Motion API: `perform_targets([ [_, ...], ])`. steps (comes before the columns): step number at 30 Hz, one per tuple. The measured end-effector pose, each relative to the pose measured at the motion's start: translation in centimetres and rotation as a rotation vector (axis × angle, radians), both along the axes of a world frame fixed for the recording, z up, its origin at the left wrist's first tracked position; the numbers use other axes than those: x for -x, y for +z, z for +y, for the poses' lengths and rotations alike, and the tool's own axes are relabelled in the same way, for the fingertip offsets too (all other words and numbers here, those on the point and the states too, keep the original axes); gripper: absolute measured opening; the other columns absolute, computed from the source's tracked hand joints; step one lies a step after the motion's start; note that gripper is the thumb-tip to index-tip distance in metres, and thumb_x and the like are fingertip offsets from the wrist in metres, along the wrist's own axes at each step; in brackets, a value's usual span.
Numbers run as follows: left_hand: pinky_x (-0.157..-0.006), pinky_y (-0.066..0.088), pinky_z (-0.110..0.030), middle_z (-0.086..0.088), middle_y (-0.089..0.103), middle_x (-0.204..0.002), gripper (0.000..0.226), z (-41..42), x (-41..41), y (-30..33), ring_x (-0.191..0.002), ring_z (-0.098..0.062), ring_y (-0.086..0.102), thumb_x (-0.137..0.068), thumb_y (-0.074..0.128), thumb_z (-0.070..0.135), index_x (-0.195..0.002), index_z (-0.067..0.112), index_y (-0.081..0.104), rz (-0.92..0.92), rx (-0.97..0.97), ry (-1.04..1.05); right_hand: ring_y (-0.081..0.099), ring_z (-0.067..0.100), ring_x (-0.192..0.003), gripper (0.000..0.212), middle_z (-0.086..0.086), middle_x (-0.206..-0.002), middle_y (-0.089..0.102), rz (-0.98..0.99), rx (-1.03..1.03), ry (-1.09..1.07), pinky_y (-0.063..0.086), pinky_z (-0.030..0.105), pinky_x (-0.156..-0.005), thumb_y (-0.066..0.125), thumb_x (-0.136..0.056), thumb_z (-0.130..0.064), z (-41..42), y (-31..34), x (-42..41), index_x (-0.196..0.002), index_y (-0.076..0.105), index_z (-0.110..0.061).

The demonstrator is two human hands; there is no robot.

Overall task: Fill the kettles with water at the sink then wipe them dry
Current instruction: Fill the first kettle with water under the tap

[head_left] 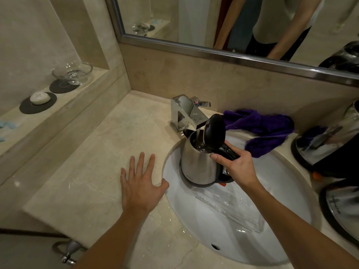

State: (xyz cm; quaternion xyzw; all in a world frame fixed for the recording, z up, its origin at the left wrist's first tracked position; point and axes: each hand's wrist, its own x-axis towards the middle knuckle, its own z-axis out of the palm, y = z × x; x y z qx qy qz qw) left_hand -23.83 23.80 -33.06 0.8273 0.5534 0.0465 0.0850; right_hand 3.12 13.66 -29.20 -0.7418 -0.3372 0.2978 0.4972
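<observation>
One kettle point(200, 162) sits upright in the sink point(223, 220) with its spout side toward the faucet point(184, 113), so the falling stream drops straight into the open mouth. Its lid point(214, 133) is swung up to clear that path. The right hand point(236, 167) wraps its fingers round the black handle, presumably steadying the vessel as its weight grows. The left hand point(141, 183), fingers spread flat, rests on the counter point(97, 152) at the basin's edge, likely as a brace. A purple cloth point(268, 129) lies beside the faucet, within reach for drying. Two more kettles point(330, 144) wait on the right.
</observation>
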Motion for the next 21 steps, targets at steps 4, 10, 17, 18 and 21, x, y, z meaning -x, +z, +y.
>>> perform_targets([
  [4, -0.124, 0.002, -0.052, 0.003, 0.004, -0.171, 0.091, -0.02, 0.03, -0.05, -0.157, -0.023, -0.002, -0.078, 0.025, 0.071, -0.162, 0.038, 0.011, -0.015, -0.013, -0.001, 0.062, 0.017, -0.124, 0.086, -0.005, -0.127, 0.071, -0.001, 0.0, 0.005, 0.052, 0.046, -0.108, 0.083, -0.065, -0.052, 0.03, -0.05, -0.07, -0.145, 0.059, -0.03],
  [10, -0.125, 0.003, -0.052, 0.004, -0.001, -0.171, 0.093, 0.04, -0.06, 0.1, -0.157, -0.022, -0.007, -0.076, 0.016, 0.072, -0.162, 0.039, 0.006, 0.012, -0.004, -0.003, 0.063, 0.02, -0.124, 0.089, -0.001, -0.126, 0.072, 0.006, -0.002, -0.007, 0.051, 0.048, -0.108, 0.082, -0.063, -0.051, 0.18, -0.08, -0.03, -0.145, 0.058, -0.027],
  [17, -0.125, 0.002, -0.052, 0.004, 0.0, -0.171, 0.093, 0.01, -0.06, 0.02, -0.157, -0.022, -0.006, -0.076, 0.016, 0.072, -0.162, 0.039, 0.008, 0.008, -0.003, 0.0, 0.062, 0.021, -0.125, 0.088, -0.001, -0.127, 0.071, 0.014, -0.003, -0.009, 0.051, 0.048, -0.109, 0.083, -0.063, -0.05, 0.19, -0.24, -0.08, -0.145, 0.058, -0.026],
  [18, -0.125, 0.002, -0.052, 0.003, 0.0, -0.171, 0.093, -0.01, -0.05, 0.03, -0.157, -0.023, -0.005, -0.076, 0.016, 0.072, -0.162, 0.038, 0.008, 0.004, -0.004, -0.001, 0.062, 0.02, -0.125, 0.088, -0.001, -0.127, 0.071, 0.017, -0.003, -0.007, 0.051, 0.047, -0.108, 0.083, -0.064, -0.05, 0.2, -0.24, -0.1, -0.145, 0.058, -0.027],
  [21, -0.125, 0.002, -0.052, 0.003, -0.001, -0.171, 0.093, 0.04, -0.07, 0.09, -0.157, -0.023, -0.006, -0.076, 0.015, 0.073, -0.162, 0.038, 0.008, 0.006, -0.003, -0.004, 0.061, 0.02, -0.126, 0.086, -0.002, -0.128, 0.071, 0.016, -0.002, -0.007, 0.052, 0.046, -0.108, 0.084, -0.065, -0.049, 0.15, -0.36, -0.18, -0.145, 0.059, -0.028],
])
